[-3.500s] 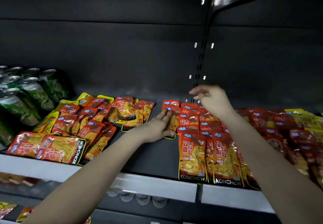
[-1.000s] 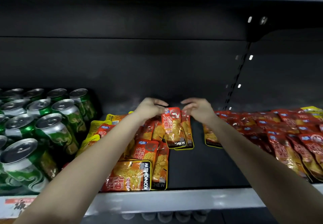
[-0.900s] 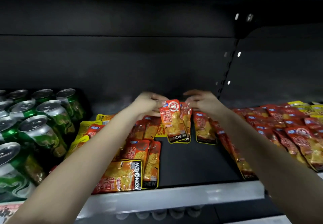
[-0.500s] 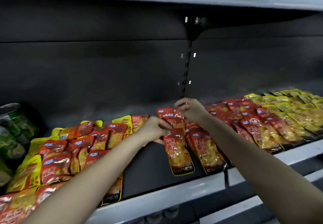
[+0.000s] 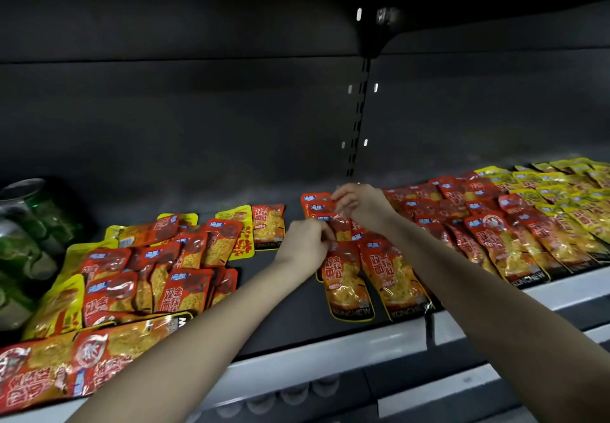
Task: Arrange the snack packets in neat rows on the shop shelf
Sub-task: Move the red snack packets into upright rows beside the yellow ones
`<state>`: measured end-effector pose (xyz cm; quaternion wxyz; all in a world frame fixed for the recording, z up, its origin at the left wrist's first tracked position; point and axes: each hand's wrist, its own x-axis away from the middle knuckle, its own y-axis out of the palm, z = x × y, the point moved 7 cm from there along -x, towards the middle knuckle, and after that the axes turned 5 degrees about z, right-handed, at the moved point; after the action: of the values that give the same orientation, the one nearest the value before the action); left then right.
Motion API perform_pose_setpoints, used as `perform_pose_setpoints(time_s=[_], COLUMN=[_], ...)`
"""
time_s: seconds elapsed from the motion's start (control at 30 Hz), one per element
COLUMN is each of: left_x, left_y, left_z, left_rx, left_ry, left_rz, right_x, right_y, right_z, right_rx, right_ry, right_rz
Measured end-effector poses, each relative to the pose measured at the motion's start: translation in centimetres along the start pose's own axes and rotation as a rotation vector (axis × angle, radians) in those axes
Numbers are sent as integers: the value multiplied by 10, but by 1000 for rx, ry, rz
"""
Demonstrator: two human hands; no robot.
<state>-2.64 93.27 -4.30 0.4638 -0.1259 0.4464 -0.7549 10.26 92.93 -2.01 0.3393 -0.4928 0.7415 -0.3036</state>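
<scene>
Mid-shelf, your left hand (image 5: 305, 244) and right hand (image 5: 358, 205) curl their fingers onto the red snack packets (image 5: 343, 277) overlapping toward the shelf (image 5: 330, 343) front edge, apparently pinching one each. Next: square this row, then fetch from the jumbled pile (image 5: 158, 267) at left.

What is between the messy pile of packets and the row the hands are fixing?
Bare dark shelf, crossed only by the left forearm, seen from the head camera.

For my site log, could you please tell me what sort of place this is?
Most likely a shop: a dark display shelf stocked with many identical snack packets, green drink cans beside them, and slotted uprights.
</scene>
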Motion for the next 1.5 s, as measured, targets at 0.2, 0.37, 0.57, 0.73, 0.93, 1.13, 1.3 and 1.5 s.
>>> perform_pose_setpoints(time_s=[0.2,0.37,0.57,0.73,0.93,1.13,1.3,1.5], left_x=[-6,-11,-15,-6,21,46,44,40], left_y=[-2,-12,-63,-142,-154,-143,-152,-171], left_z=[-8,-8,-32,-77,-131,-162,-169,-175], left_rx=[55,112,142,28,-232,-308,-185,-58], left_ry=[-69,-92,-121,-178,-253,-237,-234,-251], left_rz=[32,105,241,389,46,-107,-36,179], right_x=[5,13,14,5,-16,-18,-23,-31], right_y=[-7,-15,-8,32,106,143,148,132], right_z=[-9,-36,-79,-110,-127,-150,-160,-141], right_rx=[1,-57,-141,-140,97,147,55,-383], right_ry=[-22,-84,-219,-277,-263,-280,-221,-17], right_rz=[55,80,100,20,-210,-309,-278,-73])
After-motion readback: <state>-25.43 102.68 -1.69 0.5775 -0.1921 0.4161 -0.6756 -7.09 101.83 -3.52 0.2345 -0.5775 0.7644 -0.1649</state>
